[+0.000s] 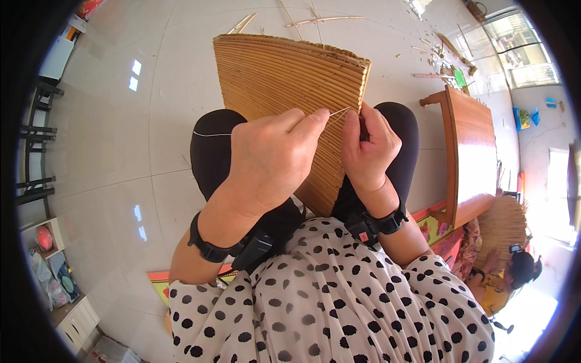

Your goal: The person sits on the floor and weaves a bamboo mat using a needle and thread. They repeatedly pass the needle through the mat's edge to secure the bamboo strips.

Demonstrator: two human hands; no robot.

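Between my knees stands a stiff panel (284, 78) of yellow-brown stalks laid side by side, its cut ends ragged along the top. My left hand (269, 160) is closed in a pinch on a thin white string (339, 112), which runs taut to the panel's right edge. A loose length of pale string also crosses my left knee. My right hand (370, 148) grips that right edge, thumb in front and fingers partly hidden behind it, close to where the string meets the stalks.
Loose stalks (327, 20) lie on the tiled floor beyond the panel. To the right is a low wooden table (475, 154), with scraps and a green item (460, 77) past it. A person in yellow (496, 290) sits at far right beside another stalk bundle (503, 227). Dark stools (37, 142) line the left.
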